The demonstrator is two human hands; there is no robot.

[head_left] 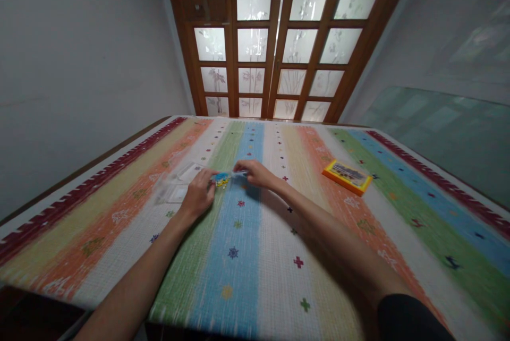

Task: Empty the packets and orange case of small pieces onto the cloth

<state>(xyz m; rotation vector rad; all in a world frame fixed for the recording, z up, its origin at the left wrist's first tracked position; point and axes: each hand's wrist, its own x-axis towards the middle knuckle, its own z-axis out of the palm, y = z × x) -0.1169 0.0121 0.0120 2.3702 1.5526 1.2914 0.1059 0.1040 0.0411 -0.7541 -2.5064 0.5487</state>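
Observation:
A small clear plastic bag (221, 179) with tiny blue and yellow pieces lies between my two hands, just above or on the blue stripe of the cloth. My left hand (198, 193) grips its left side, thumb and fingers closed at the edge. From the other side, my right hand (254, 172) pinches what looks like the bag's clear end, its fingers bent together. What the pieces are is too small and blurred to tell. Just left of my left hand sits a clear plastic case (173, 187), blurred, with whitish parts showing through it.
A flat yellow-orange box (346, 176) with a picture on top lies to the right of my right arm. The striped tablecloth (239, 277) covers the table. Wooden glazed doors (255, 25) stand beyond its far edge, with walls on both sides.

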